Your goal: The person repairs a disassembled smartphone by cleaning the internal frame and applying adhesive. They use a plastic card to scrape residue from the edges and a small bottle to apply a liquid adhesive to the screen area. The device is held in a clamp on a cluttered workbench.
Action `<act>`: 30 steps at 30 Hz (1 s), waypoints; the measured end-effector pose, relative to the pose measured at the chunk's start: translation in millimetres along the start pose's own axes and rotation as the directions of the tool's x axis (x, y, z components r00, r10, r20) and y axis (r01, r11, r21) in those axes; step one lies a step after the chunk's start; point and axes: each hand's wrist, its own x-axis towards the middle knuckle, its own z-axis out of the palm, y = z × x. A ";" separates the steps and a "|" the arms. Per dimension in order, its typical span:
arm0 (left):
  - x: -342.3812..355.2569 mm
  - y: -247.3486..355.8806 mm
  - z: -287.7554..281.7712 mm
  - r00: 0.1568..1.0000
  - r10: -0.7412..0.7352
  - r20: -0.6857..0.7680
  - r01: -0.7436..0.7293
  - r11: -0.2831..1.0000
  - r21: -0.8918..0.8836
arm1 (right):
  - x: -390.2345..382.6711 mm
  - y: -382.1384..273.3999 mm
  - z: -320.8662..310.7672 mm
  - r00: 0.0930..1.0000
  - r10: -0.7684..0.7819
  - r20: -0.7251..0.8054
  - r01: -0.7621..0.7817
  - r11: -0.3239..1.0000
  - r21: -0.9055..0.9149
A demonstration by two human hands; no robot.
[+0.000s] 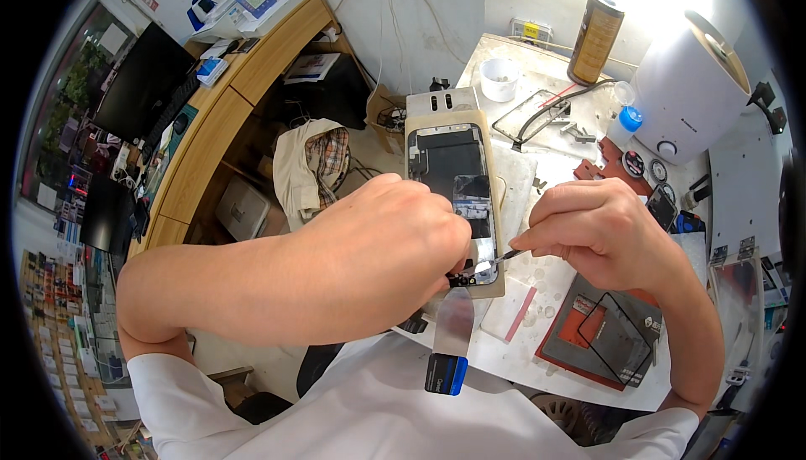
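Observation:
An opened phone-like panel (451,148) with a dark middle lies on a beige-framed flat machine (497,208). Over its near left side is my left hand (420,229), closed, with its fingertips mostly hidden. Small dark parts (460,280) show beside those fingertips. My right hand (588,225) pinches a slender dark-handled tool (507,255), whose thin tip reaches the panel's near end. Below my left fingertips, a flat metal pry blade (454,326) with a black and blue end sticks out toward me. Whether my left hand touches the blade I cannot tell.
A brown spray can (596,36), white tub (499,80), blue-capped bottle (625,124) and white cylindrical appliance (684,91) stand at the back right. A grey and red mat (588,326) lies near right. To the left, a wooden desk (201,158) holds monitors; a beige cloth (295,170) hangs nearby.

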 end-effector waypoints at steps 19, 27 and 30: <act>0.4 -1.3 1.1 1.000 -0.013 -0.001 0.013 1.000 -0.028 | 0.6 1.4 0.3 1.000 0.002 0.002 -0.002 1.000 0.023; -1.9 3.2 -2.7 0.999 0.002 -0.032 -0.002 1.000 -0.025 | 0.5 -3.0 -4.2 0.997 -0.072 0.005 0.072 0.991 -0.114; 2.8 -3.9 -10.6 0.991 0.036 -0.133 -0.050 0.993 -0.104 | 0.0 -1.8 -5.3 0.996 -0.090 0.007 0.090 0.982 -0.163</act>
